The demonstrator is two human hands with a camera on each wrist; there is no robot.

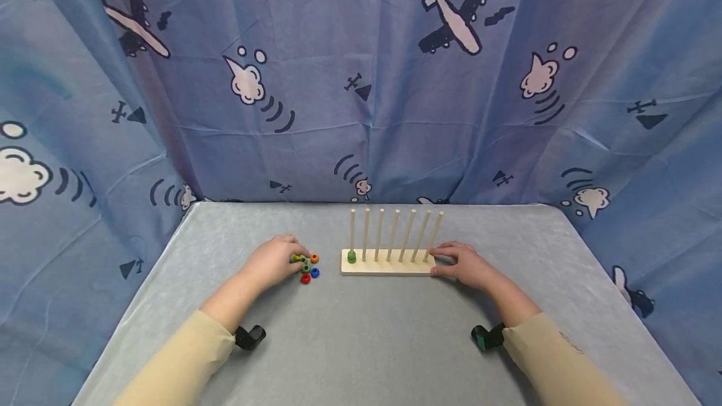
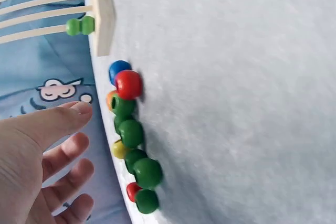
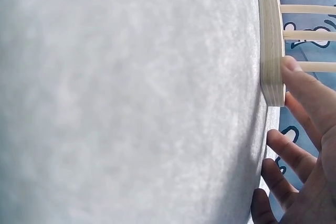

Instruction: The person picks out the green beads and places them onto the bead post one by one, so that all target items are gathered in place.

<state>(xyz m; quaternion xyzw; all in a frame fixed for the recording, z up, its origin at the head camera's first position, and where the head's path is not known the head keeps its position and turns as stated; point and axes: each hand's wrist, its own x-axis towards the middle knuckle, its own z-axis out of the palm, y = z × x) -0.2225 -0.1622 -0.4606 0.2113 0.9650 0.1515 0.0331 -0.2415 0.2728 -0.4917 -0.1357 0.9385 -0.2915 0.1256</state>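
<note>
My left hand (image 1: 276,260) is over the left side of a cluster of loose wooden beads. In the left wrist view the fingers are loosely bent, and nothing shows between thumb and fingers. Several green beads (image 2: 131,133) lie with red (image 2: 128,84), blue (image 2: 119,70), yellow (image 2: 119,149) and orange (image 1: 314,258) ones. To their right stands a wooden peg board (image 1: 389,267) with upright pegs; green beads (image 1: 351,257) sit low on its leftmost peg. My right hand (image 1: 465,265) holds the board's right end between thumb and index finger, the other fingers spread behind.
A grey-white cloth covers the table (image 1: 361,343). Behind it hangs a blue curtain (image 1: 316,80) printed with airplanes and clouds. Black wrist cameras sit below the left (image 1: 250,337) and right (image 1: 487,337) sleeves.
</note>
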